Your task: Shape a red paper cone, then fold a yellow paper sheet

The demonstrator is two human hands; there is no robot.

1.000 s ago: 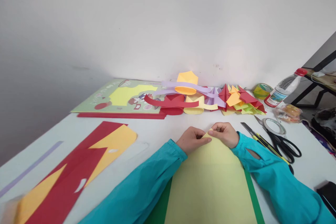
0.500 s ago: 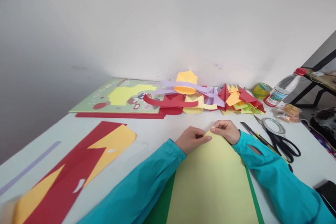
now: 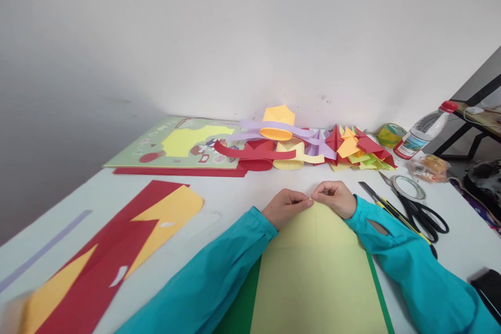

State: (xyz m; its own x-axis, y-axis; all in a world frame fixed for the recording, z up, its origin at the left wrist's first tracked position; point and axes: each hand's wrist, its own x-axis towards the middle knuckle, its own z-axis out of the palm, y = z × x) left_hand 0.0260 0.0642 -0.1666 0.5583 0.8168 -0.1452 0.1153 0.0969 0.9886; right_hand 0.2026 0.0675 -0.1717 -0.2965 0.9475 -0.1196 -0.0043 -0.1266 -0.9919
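A large pale yellow sheet of paper (image 3: pixel 319 276) lies in front of me over a green sheet (image 3: pixel 243 305), whose edges show on both sides. Thumb and finger of my left hand (image 3: pixel 287 206) pinch the yellow sheet's far edge. Right beside it, my right hand (image 3: pixel 336 198) pinches the same edge, and the two thumbs nearly touch. Faint crease lines cross the upper part of the yellow sheet. The far edge between the fingertips is mostly hidden.
Red paper (image 3: pixel 117 250) with orange cut pieces (image 3: pixel 172 219) lies at left, near a purple strip (image 3: pixel 47 248). Paper crafts (image 3: pixel 256 154) line the wall. At right are scissors (image 3: pixel 417 214), a utility knife (image 3: pixel 385 206), a tape roll (image 3: pixel 409 188) and a bottle (image 3: pixel 425 130).
My right hand has moved slightly left and down, bringing its fingertips against my left hand's. The yellow paper's raised corner has come down, and crease lines now show on the sheet.
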